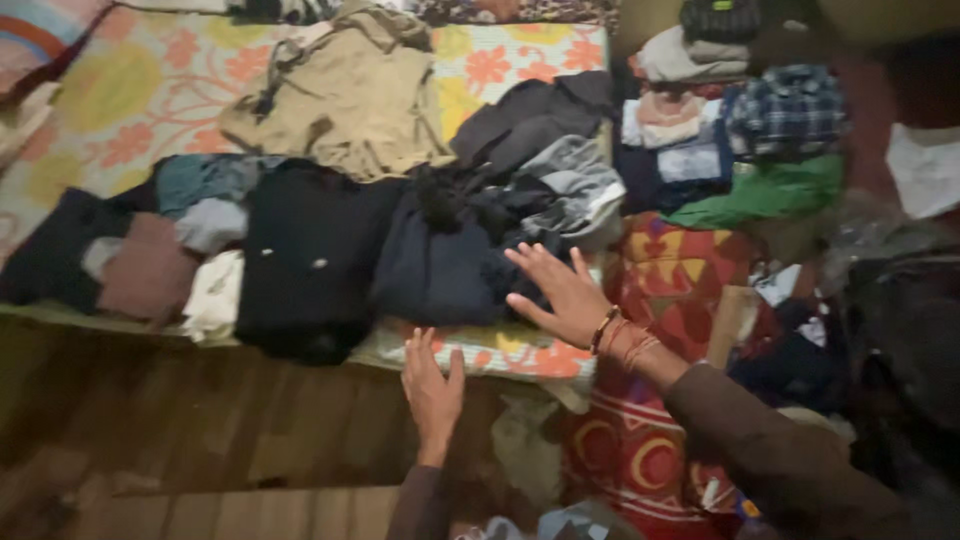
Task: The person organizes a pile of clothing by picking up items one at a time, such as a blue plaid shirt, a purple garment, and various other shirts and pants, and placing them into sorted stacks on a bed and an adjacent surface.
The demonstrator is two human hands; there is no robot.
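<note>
Head view: right hand (pixel 560 295) fingers spread apart on dark navy garment (pixel 440 265); left hand (pixel 432 390) open below it.

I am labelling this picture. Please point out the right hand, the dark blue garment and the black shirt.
right hand (pixel 560 292), head view, back of the hand.
dark blue garment (pixel 435 270), head view, its middle.
black shirt (pixel 305 260), head view, front panel.

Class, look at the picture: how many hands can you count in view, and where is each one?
2. The left hand is open at the mattress edge; the right hand is spread over the dark clothes. No others show.
</note>
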